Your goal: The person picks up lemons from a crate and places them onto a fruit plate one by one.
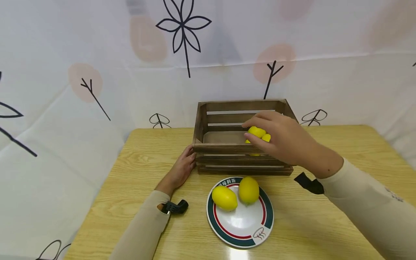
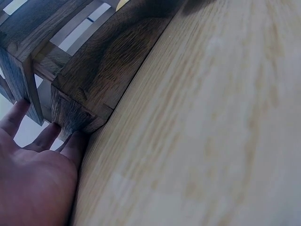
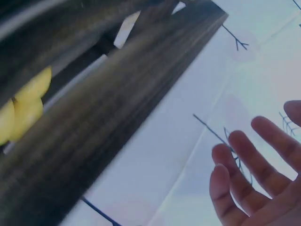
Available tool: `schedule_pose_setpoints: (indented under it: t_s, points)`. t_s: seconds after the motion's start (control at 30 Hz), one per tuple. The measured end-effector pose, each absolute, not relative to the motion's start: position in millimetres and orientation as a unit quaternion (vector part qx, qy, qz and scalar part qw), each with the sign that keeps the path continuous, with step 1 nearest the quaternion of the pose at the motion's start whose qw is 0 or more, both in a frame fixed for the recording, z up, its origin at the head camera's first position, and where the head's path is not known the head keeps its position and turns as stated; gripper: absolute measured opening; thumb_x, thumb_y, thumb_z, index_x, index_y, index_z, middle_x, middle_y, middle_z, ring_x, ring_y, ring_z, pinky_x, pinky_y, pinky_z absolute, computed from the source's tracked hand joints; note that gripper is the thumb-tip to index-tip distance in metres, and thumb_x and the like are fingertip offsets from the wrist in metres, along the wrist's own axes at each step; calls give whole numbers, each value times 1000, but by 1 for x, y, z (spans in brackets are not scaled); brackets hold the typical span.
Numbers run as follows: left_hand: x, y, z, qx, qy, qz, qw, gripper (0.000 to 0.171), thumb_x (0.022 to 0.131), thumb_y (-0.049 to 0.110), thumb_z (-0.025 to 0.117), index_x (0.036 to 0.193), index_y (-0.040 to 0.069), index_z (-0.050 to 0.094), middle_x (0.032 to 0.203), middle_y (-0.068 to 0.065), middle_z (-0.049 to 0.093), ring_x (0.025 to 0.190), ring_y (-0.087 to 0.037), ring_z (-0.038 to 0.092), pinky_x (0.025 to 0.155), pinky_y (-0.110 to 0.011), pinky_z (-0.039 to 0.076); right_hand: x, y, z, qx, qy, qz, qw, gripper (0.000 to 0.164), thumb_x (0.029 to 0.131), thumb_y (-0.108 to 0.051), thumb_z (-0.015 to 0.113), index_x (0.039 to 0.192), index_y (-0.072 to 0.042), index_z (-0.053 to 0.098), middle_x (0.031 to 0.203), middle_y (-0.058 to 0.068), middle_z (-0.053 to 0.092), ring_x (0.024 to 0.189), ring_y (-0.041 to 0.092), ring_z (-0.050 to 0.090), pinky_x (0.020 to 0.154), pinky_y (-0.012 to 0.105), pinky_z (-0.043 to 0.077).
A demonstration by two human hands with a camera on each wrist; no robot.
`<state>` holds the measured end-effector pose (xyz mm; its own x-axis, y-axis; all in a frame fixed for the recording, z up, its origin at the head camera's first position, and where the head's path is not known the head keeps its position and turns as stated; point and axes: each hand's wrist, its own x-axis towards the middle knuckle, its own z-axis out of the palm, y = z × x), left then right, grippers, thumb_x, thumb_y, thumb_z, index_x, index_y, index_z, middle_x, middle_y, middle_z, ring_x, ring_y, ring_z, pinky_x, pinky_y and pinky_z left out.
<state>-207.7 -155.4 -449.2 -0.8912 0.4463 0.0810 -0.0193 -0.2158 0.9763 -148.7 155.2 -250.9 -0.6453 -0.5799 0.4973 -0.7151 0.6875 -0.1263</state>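
A slatted wooden crate (image 1: 240,148) stands on the table, with several yellow lemons (image 1: 256,131) inside toward its right. My right hand (image 1: 276,137) is held over the crate's front right side, thumb and fingers spread apart with nothing between them. In the right wrist view the fingers (image 3: 256,174) are loosely bent, away from the slats. My left hand (image 1: 182,168) rests against the crate's left front corner, its fingertips touching the wood in the left wrist view. In front of the crate, a plate (image 1: 238,222) with a green and red rim bears two lemons (image 1: 224,198).
The light wooden table (image 1: 130,202) extends to both sides of the crate and plate. Behind it hangs a white cloth (image 1: 227,79) printed with black plant drawings and pale pink patches. A black strap (image 1: 175,207) shows at the left wrist.
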Motion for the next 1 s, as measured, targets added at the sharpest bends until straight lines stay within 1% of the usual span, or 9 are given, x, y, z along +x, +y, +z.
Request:
schedule_pose_setpoints:
  t_s: [0.07, 0.17, 0.23, 0.3, 0.47, 0.57, 0.7, 0.87, 1.0]
  points:
    - [-208, -157, -450, 175, 607, 760, 155, 60, 103, 21, 36, 159, 11, 16, 164, -17, 16, 142, -21, 31, 115, -26, 30, -153, 152, -242, 352, -905, 148, 184, 25, 93, -24, 71, 116, -14, 73, 112, 5, 69, 98, 22, 64, 82, 44, 56]
    - [-209, -159, -450, 172, 601, 764, 158, 60, 103, 19, 36, 159, 10, 14, 164, -17, 14, 146, -27, 25, 122, -38, 21, -160, 147, -230, 344, -918, 136, 145, 26, 96, -27, 67, 118, -14, 72, 114, 4, 68, 96, 21, 63, 83, 43, 55]
    - [-209, -160, -450, 171, 597, 767, 159, 61, 104, 19, 35, 159, 9, 12, 165, -18, 11, 149, -31, 20, 125, -46, 14, -165, 143, -223, 347, -920, 127, 130, 25, 97, -28, 65, 117, -13, 72, 114, 4, 68, 95, 21, 64, 83, 42, 55]
    - [-209, -161, -450, 170, 596, 769, 158, 62, 103, 19, 36, 159, 8, 11, 165, -18, 10, 150, -33, 18, 125, -49, 10, -170, 139, -218, 343, -925, 124, 111, 25, 98, -29, 64, 117, -14, 72, 114, 5, 67, 90, 20, 63, 79, 41, 55]
    - [-207, -162, -448, 165, 598, 769, 157, 63, 102, 20, 37, 159, 9, 11, 165, -18, 11, 149, -34, 19, 125, -50, 10, -183, 130, -207, 314, -938, 126, 75, 28, 100, -32, 61, 119, -14, 71, 116, 6, 67, 91, 21, 63, 81, 42, 54]
    - [-206, -161, -446, 166, 596, 770, 157, 64, 102, 19, 37, 159, 8, 11, 165, -19, 11, 149, -34, 18, 125, -50, 10, -193, 128, -203, 304, -941, 129, 69, 30, 100, -33, 60, 118, -13, 71, 115, 7, 68, 95, 23, 63, 84, 44, 53]
    - [-206, -161, -446, 166, 591, 774, 156, 63, 103, 18, 36, 159, 7, 11, 165, -19, 10, 149, -35, 18, 125, -50, 10, -210, 126, -198, 290, -947, 127, 55, 30, 101, -33, 57, 117, -12, 72, 112, 10, 69, 93, 24, 62, 83, 45, 52]
    - [-206, -158, -446, 169, 593, 772, 152, 60, 103, 17, 35, 159, 8, 13, 165, -19, 11, 148, -35, 20, 124, -50, 11, -230, 128, -197, 281, -952, 118, 30, 34, 103, -34, 53, 119, -9, 71, 119, 14, 68, 101, 30, 63, 89, 49, 50]
    - [-206, -157, -447, 174, 594, 770, 152, 61, 103, 18, 36, 159, 8, 14, 165, -18, 12, 148, -36, 20, 124, -51, 12, -242, 130, -199, 278, -954, 116, 6, 36, 103, -35, 53, 121, -7, 69, 121, 17, 68, 105, 33, 63, 93, 52, 50]
